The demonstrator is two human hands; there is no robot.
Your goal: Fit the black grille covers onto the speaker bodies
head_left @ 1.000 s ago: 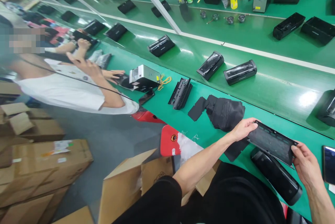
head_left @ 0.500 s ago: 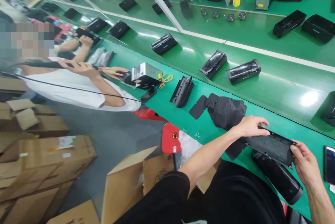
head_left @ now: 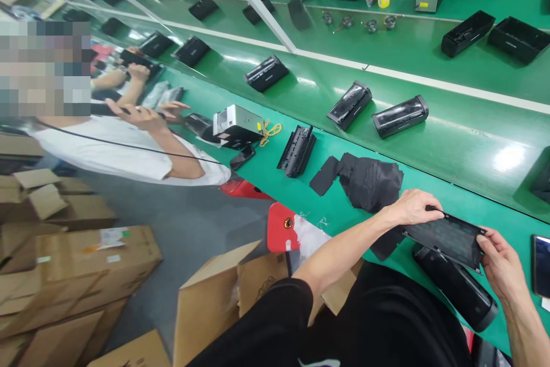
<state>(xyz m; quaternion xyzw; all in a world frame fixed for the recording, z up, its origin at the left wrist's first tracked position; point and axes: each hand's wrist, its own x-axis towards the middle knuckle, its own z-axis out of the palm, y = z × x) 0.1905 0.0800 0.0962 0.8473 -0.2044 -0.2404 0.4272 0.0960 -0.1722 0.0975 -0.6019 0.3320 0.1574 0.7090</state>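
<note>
Both my hands hold a flat black panel point(head_left: 447, 239) above the green table's near edge. My left hand point(head_left: 413, 207) is closed over the panel's left end, fingers curled on top. At the right end my right hand point(head_left: 499, 257) pinches the panel. Under the panel a black speaker body point(head_left: 462, 292) lies on the table. A pile of black fabric sheets point(head_left: 369, 182) sits just left of my left hand.
A phone point(head_left: 540, 267) lies at the far right. A black ribbed part point(head_left: 296, 151), a silver box point(head_left: 236, 122) and two black speakers point(head_left: 399, 115) are on the table and belt point(head_left: 464, 143). A person in a white shirt point(head_left: 107, 146) works at left. Cardboard boxes point(head_left: 77, 275) stand on the floor.
My left hand slid from the panel's left corner onto its top edge, fingers curling over it. The panel dropped slightly toward the speaker body. The person at left moved their hands.
</note>
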